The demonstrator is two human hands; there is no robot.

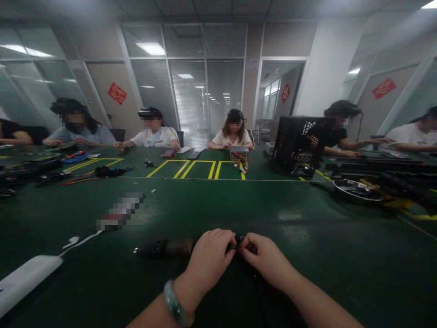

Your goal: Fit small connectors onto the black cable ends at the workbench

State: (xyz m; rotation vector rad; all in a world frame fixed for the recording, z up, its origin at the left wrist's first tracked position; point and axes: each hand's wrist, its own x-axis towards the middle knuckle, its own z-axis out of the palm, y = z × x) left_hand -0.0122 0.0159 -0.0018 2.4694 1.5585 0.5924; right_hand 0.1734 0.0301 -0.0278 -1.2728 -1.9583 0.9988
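A dark electric screwdriver [170,248] lies sideways on the green table, its metal tip pointing left. My left hand [211,253] is curled over its right end, fingers closed and bent toward my right hand. My right hand [262,255] is pinched shut just beside the left fingertips, at the tail end of the tool. Something small and dark sits between the two hands, mostly hidden by the fingers. A thin dark cord [256,278] seems to run down below my right hand. My left wrist carries a green bangle [175,303].
On the left are a white power bank [30,280] with a cable and a blurred-out item [121,212]. A black computer case [297,146] stands back right, near a metal bowl [358,190]. Cables [105,172] lie back left. Several people sit across the table.
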